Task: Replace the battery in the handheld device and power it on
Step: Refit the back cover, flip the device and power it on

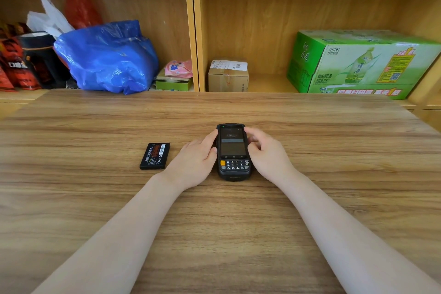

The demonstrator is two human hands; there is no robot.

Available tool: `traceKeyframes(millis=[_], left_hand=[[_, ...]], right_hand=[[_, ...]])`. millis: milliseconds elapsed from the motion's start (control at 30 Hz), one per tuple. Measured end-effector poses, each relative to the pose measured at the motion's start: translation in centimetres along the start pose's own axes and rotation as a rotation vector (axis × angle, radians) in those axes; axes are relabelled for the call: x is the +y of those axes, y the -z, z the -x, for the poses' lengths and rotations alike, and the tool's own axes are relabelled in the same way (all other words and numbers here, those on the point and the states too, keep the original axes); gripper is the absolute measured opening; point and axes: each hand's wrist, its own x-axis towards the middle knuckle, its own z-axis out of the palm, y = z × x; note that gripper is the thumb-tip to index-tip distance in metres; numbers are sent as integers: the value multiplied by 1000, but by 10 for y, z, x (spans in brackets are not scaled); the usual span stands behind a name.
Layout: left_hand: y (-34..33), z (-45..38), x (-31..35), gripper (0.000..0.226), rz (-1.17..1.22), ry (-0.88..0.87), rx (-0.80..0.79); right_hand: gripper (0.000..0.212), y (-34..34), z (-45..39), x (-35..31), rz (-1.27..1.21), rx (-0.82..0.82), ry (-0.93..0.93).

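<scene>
A black handheld device (233,150) with a keypad and an orange key lies face up on the wooden table (95,198), its screen faintly lit. My left hand (195,162) holds its left side, fingers curled against the edge. My right hand (265,150) holds the right side, with the thumb near the upper right of the screen. A loose black battery (155,156) lies flat on the table to the left of my left hand, label up, touched by neither hand.
Wooden shelves stand behind the table. They hold a blue plastic bag (107,57), red packets (14,67), a small cardboard box (228,76) and a green drinks carton (358,64).
</scene>
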Motion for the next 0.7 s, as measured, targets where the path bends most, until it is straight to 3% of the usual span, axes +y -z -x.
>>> traceKeyframes(millis=[700], left_hand=[[-4,-3,-6,53,15,-11,59]], right_hand=[[48,0,1,2,-63,36,-64]])
